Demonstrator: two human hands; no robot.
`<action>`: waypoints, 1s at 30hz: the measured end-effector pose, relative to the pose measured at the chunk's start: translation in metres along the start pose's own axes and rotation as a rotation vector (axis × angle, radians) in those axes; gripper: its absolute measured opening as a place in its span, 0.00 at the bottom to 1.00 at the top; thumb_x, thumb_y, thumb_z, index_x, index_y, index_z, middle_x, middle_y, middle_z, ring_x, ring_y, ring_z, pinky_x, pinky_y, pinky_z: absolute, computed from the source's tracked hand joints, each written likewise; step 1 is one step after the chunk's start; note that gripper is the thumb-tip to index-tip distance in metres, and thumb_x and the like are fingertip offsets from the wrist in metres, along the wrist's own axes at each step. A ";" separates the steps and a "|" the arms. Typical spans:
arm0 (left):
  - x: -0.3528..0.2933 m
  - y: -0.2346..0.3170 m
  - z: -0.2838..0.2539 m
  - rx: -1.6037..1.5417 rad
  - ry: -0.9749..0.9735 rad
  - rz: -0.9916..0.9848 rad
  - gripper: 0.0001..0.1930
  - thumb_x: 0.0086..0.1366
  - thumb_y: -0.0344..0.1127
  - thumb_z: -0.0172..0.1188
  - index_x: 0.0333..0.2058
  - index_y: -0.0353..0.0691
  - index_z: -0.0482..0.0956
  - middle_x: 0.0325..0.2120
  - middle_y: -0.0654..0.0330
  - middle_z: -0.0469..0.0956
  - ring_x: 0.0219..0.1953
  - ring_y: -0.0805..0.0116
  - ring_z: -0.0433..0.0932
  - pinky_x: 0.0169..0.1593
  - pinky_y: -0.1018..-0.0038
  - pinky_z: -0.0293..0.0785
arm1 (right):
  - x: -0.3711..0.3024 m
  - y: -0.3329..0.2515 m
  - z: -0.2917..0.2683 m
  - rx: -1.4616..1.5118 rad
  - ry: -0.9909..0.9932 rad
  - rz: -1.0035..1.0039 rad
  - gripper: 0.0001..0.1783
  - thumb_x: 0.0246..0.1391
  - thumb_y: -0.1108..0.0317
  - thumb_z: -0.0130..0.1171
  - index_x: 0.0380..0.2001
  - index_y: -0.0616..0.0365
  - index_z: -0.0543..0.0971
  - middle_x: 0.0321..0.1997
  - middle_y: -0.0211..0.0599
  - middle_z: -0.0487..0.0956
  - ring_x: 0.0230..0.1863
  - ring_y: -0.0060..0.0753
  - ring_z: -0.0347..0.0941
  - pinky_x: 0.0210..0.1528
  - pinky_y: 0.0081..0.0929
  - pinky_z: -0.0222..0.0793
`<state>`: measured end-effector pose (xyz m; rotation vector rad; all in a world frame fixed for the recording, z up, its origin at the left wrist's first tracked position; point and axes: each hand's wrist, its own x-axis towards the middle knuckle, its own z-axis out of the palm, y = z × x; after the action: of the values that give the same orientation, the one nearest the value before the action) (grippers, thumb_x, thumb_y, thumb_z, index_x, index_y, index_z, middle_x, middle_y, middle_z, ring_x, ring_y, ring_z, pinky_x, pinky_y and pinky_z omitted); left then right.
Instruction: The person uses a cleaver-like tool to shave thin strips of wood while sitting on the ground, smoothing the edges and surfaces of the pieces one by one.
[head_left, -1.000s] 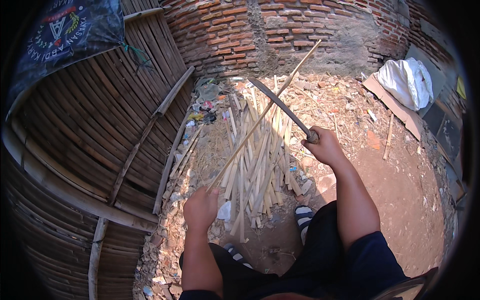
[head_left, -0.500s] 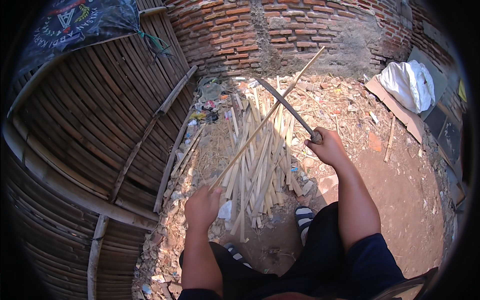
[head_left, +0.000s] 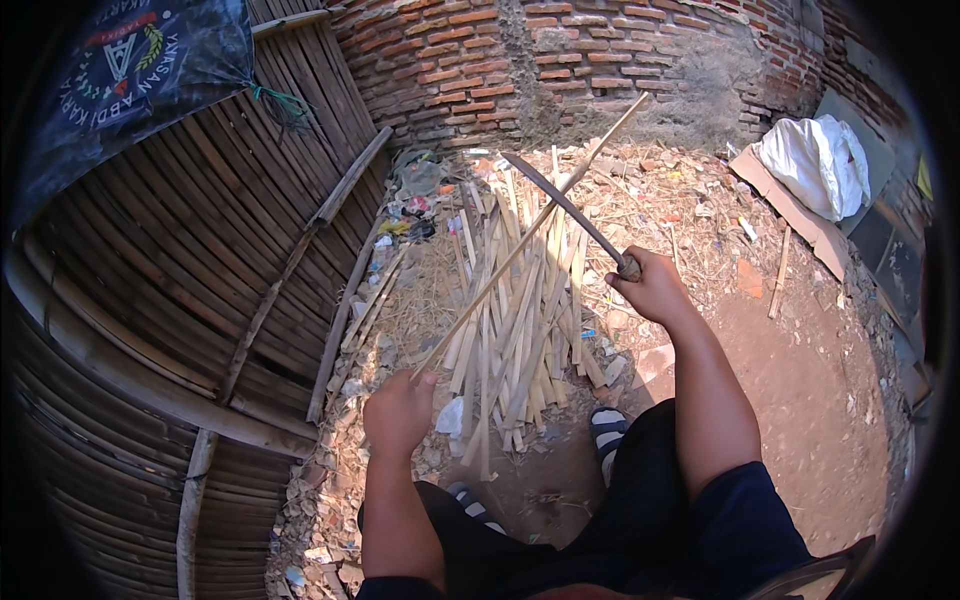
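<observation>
My left hand (head_left: 398,415) is closed around the near end of a long, thin bamboo strip (head_left: 618,126), which slants away up to the right toward the brick wall. In my right hand (head_left: 656,287) is the handle of a machete (head_left: 592,229) with a dark, slightly curved blade. The blade crosses the strip past its middle, tip pointing far left; it appears to touch it. Below both lies a loose pile of pale split bamboo strips (head_left: 515,355) on the ground, in front of my feet.
A bamboo-slat wall (head_left: 190,270) stands along the left, with a dark printed banner (head_left: 125,85) on it. The brick wall (head_left: 470,60) closes the far side. Rubble and litter cover the ground. At the far right, a white sack (head_left: 815,170) rests by cardboard (head_left: 790,215).
The machete and right hand have shifted slightly up and left along the strip. My left hand has moved a little left. Both hands keep their hold.
</observation>
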<state>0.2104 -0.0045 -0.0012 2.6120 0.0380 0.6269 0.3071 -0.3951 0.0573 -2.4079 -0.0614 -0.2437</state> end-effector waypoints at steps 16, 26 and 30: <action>0.003 -0.010 -0.009 0.014 0.020 -0.063 0.18 0.71 0.49 0.61 0.35 0.38 0.84 0.26 0.45 0.81 0.31 0.41 0.81 0.35 0.53 0.75 | 0.001 0.003 -0.002 0.006 -0.068 -0.009 0.20 0.50 0.55 0.76 0.37 0.59 0.83 0.29 0.44 0.82 0.32 0.42 0.80 0.38 0.39 0.73; 0.002 -0.008 0.008 -0.108 -0.112 0.038 0.21 0.75 0.49 0.57 0.33 0.35 0.81 0.23 0.46 0.77 0.26 0.47 0.76 0.32 0.58 0.71 | -0.028 -0.040 0.027 -0.230 -0.535 -0.364 0.22 0.47 0.59 0.73 0.43 0.58 0.81 0.32 0.53 0.83 0.40 0.59 0.81 0.45 0.49 0.76; 0.002 -0.021 0.006 -0.209 -0.232 0.016 0.22 0.76 0.50 0.56 0.34 0.33 0.82 0.21 0.51 0.77 0.24 0.61 0.75 0.34 0.64 0.72 | -0.021 -0.035 0.020 -0.115 -0.411 -0.373 0.21 0.46 0.58 0.75 0.41 0.57 0.82 0.32 0.52 0.83 0.38 0.57 0.81 0.44 0.48 0.76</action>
<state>0.2170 0.0120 -0.0145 2.4654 -0.1144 0.3115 0.2854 -0.3556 0.0612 -2.5101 -0.7033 0.0871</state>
